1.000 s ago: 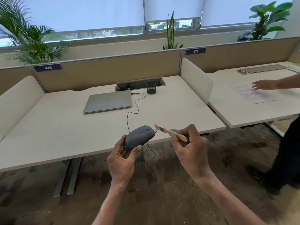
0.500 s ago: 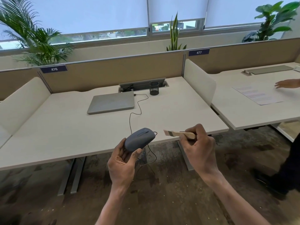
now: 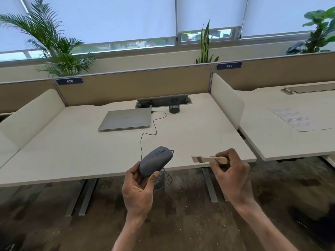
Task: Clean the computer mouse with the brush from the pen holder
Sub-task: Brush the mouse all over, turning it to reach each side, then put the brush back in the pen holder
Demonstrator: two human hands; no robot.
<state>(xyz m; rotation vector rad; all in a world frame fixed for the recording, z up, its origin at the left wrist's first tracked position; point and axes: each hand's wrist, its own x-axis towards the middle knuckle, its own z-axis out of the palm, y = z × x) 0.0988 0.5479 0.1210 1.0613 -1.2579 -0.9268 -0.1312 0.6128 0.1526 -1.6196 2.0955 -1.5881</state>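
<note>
Room: office bay, blinds drawn, potted plants along the sill behind tan partitions.
Desk: pale top; closed laptop at the rear, mesh pen holder just beside it, apparently empty.
Left hand: palm up, fingers and thumb curled round the rear of the computer mouse, held off the desk's front edge; cable ran back to the laptop.
Right hand: fingers closed on the brush handle, bristles pointing at the mouse, clearly apart from it.
Handling (judged): mouse light, rigid, smooth shell, so grip by the sides; cable may tug. Brush light, stiff handle, soft bristles.
Change vs 1.0 s ago: brush stood farther from the mouse and more level; neighbouring person's arm gone from view.
</note>
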